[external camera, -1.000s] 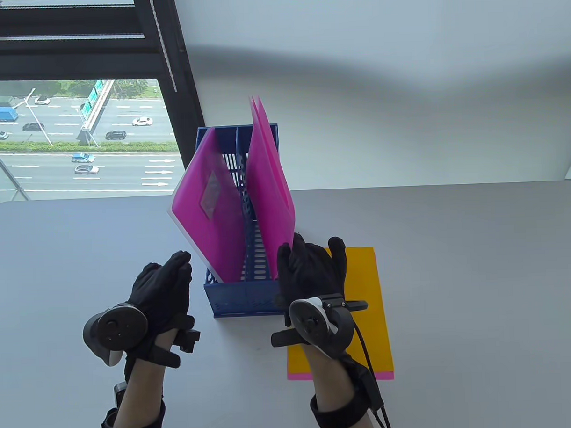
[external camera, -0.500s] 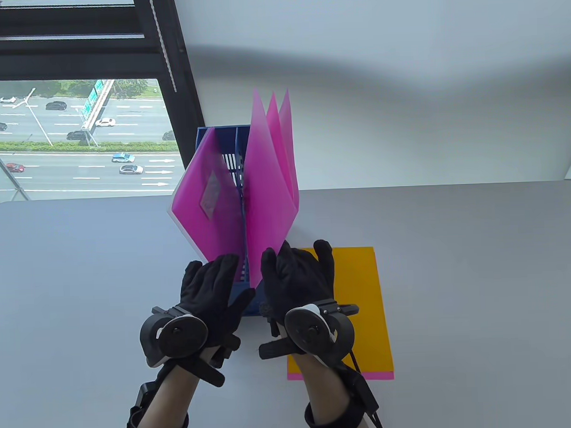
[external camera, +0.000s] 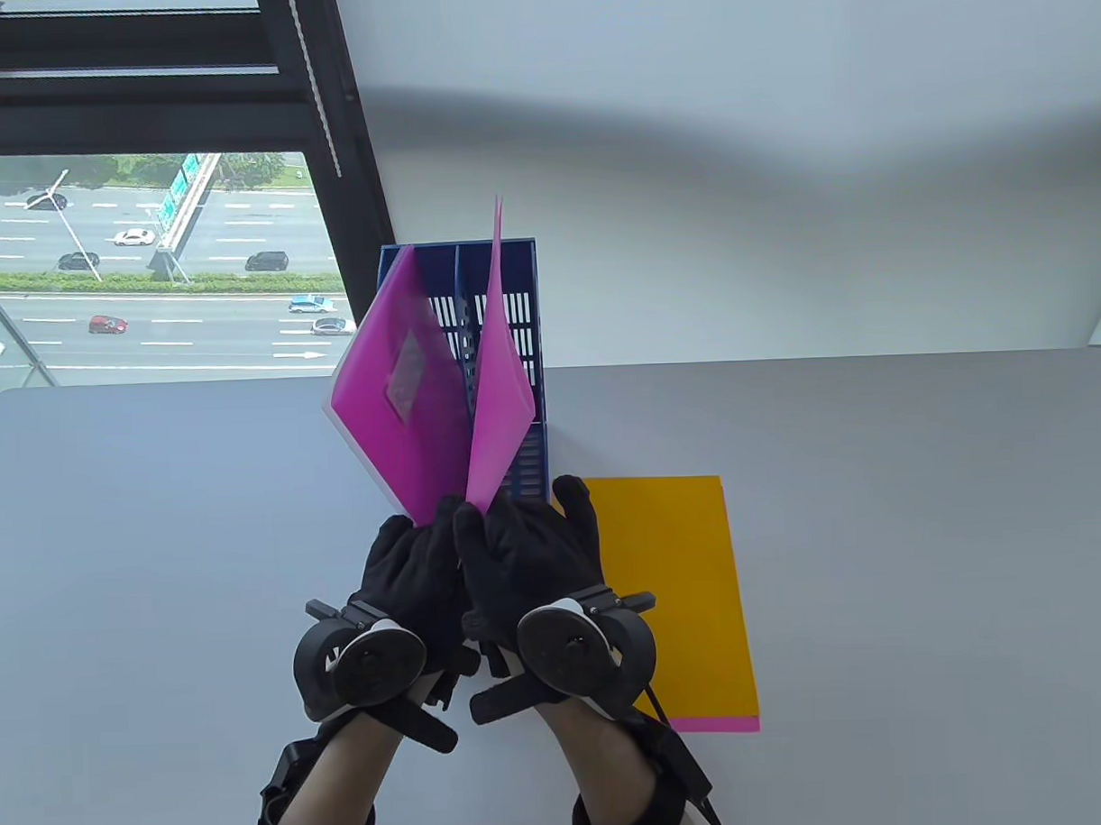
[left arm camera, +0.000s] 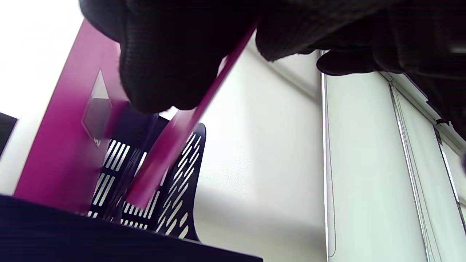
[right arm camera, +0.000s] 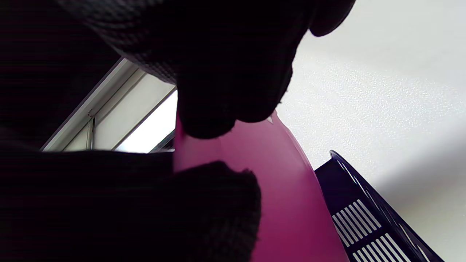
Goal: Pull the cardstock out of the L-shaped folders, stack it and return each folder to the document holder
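Observation:
A blue slotted document holder [external camera: 520, 251] stands at the table's middle. A pink folder [external camera: 397, 409] with a pale sheet behind it leans out of the holder's left slot. A second pink folder [external camera: 497, 387] stands tilted in the holder, its near corner lifted at the front. My right hand [external camera: 482, 523] pinches that corner between thumb and finger, as the right wrist view shows [right arm camera: 214, 149]. My left hand [external camera: 426, 530] sits beside it on the left and grips the same corner edge [left arm camera: 164, 156]. A yellow cardstock sheet [external camera: 674, 598] lies on a pink one to the right of the holder.
A window with a dark frame [external camera: 324, 123] lies beyond the table's far left edge, and a white wall stands behind the holder. The grey table [external camera: 925, 553] stretches out to the right of the cardstock stack and to the left of my hands.
My left hand came right from the table to the held folder's near corner. My right hand swung that folder leftward, and its fanned leaves closed together.

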Demonstrator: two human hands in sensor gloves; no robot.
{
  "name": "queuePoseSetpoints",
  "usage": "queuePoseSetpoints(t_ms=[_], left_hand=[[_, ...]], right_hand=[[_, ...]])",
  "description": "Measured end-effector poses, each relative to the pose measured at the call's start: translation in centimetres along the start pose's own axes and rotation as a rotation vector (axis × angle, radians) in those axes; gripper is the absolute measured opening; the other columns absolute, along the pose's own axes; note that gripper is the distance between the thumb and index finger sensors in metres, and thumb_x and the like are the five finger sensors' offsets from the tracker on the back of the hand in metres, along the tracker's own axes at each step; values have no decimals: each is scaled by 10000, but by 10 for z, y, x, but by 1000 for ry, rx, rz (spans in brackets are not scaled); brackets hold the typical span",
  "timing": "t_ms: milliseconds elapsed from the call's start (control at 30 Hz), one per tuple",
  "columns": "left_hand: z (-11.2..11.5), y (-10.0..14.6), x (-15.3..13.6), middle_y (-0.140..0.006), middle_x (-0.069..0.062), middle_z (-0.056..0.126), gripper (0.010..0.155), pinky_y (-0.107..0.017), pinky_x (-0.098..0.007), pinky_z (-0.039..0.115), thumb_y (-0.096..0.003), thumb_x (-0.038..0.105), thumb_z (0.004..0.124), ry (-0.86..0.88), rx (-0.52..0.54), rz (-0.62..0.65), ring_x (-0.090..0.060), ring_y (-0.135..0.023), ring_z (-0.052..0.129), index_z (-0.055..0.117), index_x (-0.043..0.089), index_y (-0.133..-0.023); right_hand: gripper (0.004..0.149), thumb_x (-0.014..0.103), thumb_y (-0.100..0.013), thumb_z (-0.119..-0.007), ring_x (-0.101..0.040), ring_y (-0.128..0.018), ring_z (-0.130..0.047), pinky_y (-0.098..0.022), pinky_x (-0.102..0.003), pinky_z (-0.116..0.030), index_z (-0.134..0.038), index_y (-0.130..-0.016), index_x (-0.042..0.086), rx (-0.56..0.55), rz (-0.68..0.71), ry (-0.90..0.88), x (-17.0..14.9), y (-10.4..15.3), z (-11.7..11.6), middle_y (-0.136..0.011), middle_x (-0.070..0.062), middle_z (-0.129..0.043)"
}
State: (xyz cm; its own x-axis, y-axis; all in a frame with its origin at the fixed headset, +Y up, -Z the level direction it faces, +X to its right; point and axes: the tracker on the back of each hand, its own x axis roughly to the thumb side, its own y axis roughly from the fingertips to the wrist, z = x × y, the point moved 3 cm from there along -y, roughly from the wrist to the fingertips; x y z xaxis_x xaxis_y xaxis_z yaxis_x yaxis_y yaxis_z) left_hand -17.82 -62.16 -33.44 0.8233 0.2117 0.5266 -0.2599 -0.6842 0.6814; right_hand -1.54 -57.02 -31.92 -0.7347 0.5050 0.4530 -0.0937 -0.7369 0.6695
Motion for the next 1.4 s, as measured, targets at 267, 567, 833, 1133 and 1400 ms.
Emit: queuePoseSetpoints(t_ms=[267, 567, 833, 1133, 1400], left_hand=[[-14, 3, -2, -681, -156, 997, 505, -626, -530, 761, -568, 305, 749, -51, 140, -8, -363, -518, 1085, 789, -45, -929], [-30, 3, -33, -677, -137, 1013, 471, -618, -529, 771, -550, 315, 786, 80, 171, -117, -356, -501, 1093, 862, 16, -905], [-47, 6, -79, -706, -100, 1013, 450, -628, -539, 753, -547, 341, 789, 348, 184, -278, -333, -536, 1089, 888, 89, -906], [-38, 10, -119, -748, -52, 1007, 433, -649, -575, 714, -545, 369, 795, 724, 79, -348, -321, -607, 1063, 902, 159, -909], [-19, 9, -130, -752, -43, 1008, 432, -651, -577, 713, -546, 372, 792, 983, -71, -309, -314, -612, 1064, 906, 164, -906]], right_hand=[[463, 517, -584, -831, -81, -648, -998, -784, -463, -529, -879, -824, 124, 20, 2, -45, 2, 0, -2, -553, 125, -1041], [441, 527, -579, -825, -136, -676, -983, -781, -490, -508, -892, -851, 187, 64, -1, -97, 0, -6, 7, -597, 102, -1039], [425, 492, -580, -843, -184, -744, -945, -780, -519, -477, -856, -910, 224, 2, -94, -120, -35, -20, 35, -691, 75, -1015], [471, 456, -612, -816, -294, -894, -814, -772, -582, -457, -732, -1036, 269, 37, -232, -340, -83, -30, 60, -974, 3, -842], [519, 441, -614, -817, -321, -929, -768, -765, -596, -466, -665, -1082, 275, 99, -310, -579, -114, -31, 57, -1079, -34, -713]])
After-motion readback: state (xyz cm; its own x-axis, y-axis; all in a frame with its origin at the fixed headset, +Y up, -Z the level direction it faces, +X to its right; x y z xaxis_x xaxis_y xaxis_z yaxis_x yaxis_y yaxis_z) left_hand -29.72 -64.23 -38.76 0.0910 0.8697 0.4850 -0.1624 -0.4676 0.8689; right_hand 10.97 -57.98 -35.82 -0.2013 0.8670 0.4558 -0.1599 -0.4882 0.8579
